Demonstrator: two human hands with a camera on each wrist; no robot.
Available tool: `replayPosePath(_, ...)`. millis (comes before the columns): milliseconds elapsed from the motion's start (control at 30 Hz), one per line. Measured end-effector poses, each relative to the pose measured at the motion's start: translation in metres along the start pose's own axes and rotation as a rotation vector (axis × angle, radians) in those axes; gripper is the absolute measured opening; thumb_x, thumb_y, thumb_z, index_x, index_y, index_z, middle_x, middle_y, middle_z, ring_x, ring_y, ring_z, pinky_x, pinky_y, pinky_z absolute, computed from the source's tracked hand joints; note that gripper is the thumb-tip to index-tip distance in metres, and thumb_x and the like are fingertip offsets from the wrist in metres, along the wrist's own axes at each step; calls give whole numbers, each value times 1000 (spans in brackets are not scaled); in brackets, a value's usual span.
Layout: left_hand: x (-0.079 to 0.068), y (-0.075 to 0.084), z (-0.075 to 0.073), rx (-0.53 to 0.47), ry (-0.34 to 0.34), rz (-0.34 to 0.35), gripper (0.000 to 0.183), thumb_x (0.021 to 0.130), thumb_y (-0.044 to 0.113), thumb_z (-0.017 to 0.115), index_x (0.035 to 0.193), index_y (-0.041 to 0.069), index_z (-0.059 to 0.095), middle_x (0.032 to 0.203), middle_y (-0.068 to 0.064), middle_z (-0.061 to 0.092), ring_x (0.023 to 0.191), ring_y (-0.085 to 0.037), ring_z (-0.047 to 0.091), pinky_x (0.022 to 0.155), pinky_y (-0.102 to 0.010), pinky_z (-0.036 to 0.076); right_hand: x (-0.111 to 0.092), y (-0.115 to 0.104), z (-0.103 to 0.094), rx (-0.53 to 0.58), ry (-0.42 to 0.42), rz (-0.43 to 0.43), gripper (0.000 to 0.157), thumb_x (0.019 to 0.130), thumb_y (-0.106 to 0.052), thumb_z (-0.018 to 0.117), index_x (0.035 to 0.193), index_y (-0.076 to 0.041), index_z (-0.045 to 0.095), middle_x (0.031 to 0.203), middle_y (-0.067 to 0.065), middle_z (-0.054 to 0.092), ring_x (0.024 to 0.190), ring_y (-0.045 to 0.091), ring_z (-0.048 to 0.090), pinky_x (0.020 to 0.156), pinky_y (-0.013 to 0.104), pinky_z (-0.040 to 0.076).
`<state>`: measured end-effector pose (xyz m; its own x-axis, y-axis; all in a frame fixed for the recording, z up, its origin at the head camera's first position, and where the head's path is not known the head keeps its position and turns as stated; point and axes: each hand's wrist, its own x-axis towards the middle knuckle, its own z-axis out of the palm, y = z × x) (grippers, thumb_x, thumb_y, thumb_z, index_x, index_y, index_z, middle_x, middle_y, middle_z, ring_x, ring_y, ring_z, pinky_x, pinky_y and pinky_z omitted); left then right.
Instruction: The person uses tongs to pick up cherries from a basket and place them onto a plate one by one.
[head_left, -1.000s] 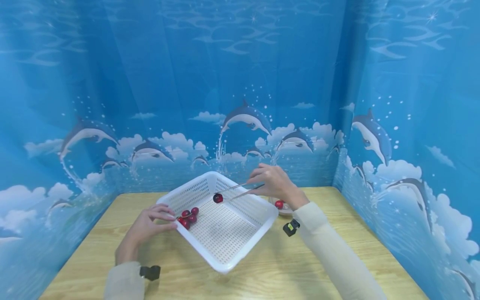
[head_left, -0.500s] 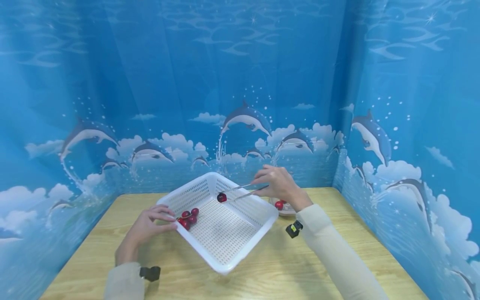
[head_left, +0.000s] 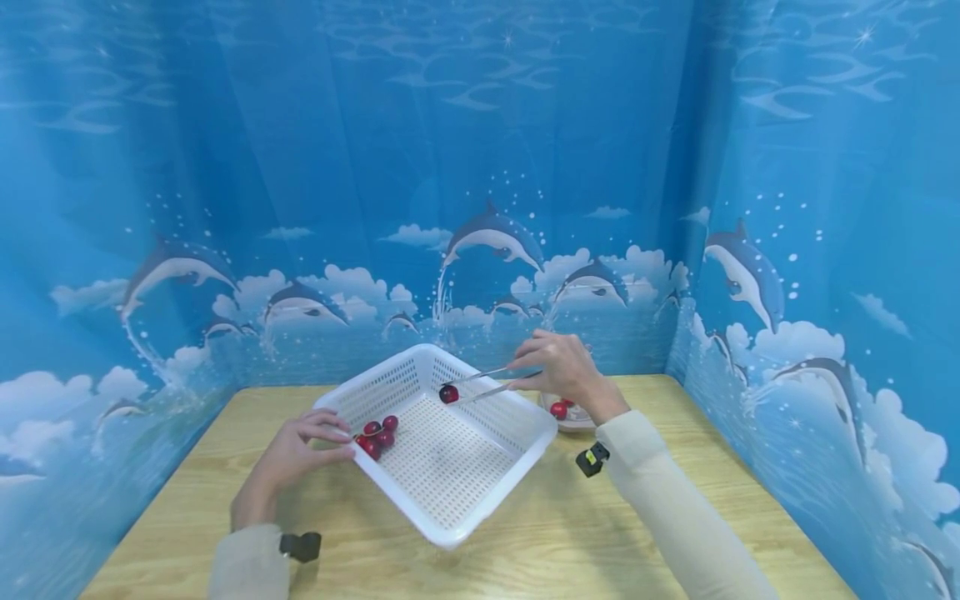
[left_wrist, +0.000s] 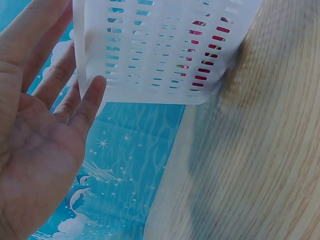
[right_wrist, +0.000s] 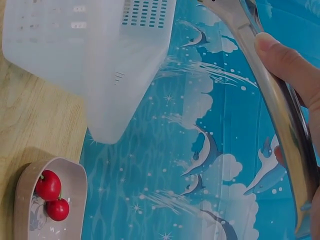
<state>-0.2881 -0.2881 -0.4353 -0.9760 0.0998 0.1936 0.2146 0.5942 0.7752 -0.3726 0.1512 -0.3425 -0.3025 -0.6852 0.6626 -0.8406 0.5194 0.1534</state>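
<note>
My left hand (head_left: pixel 300 450) grips the rim of a white perforated plastic basket (head_left: pixel 442 528) at its left side, fingers and thumb on either side of the edge. Pinched in my right hand (head_left: pixel 562 364) is a pair of metal tongs (head_left: pixel 483 392). The right wrist view shows the thumb on the tongs' handle (right_wrist: pixel 272 95). Between the tong tips is a dark red cherry (head_left: pixel 448 393), over the basket's far half. Several more cherries (head_left: pixel 385 437) lie together inside, near my left fingers. Their red also shows through the slots in the left wrist view.
Just right of the basket stands a small pale bowl (right_wrist: pixel 76 185) with two red cherries (right_wrist: pixel 48 186) visible, partly behind my right wrist in the head view. Everything stands on a wood-grain table (head_left: pixel 525 550). Blue dolphin-print curtains (head_left: pixel 480 167) enclose its back and sides.
My right hand has shifted slightly right, carrying the cherry in the tongs a little right with it. The left hand and basket have stayed put.
</note>
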Motion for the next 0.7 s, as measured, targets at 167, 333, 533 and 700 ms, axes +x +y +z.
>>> replayPosePath(167, -1, 0, 0, -2, -4, 1, 29, 79, 27, 90, 100, 8, 81, 127, -16, 72, 140, -43, 47, 116, -75, 29, -2, 2, -4, -13, 9, 6, 26, 70, -34, 94, 91, -21, 83, 92, 0, 81, 77, 12, 68, 52, 11, 41)
replayPosePath(333, -2, 1, 0, -10, -8, -12, 30, 79, 29, 90, 101, 9, 81, 128, -15, 72, 139, -42, 47, 115, -75, 31, -8, 6, -8, -26, 22, 12, 25, 70, -31, 95, 90, -20, 84, 92, 0, 81, 79, 13, 69, 53, 13, 47)
replayPosePath(533, -2, 0, 1, -15, -6, -13, 31, 79, 28, 90, 100, 9, 81, 127, -15, 72, 140, -41, 47, 116, -75, 31, -17, 12, -16, -42, 28, 35, 26, 70, -31, 95, 90, -19, 83, 90, 0, 81, 78, 13, 68, 52, 14, 45)
replayPosePath(700, -1, 0, 0, -1, -4, -13, 32, 79, 31, 90, 101, 9, 81, 128, -15, 72, 140, -42, 47, 116, -74, 31, -26, 19, -23, -69, 23, 49, 28, 67, -31, 97, 90, -19, 83, 90, -1, 81, 77, 14, 69, 50, 12, 40)
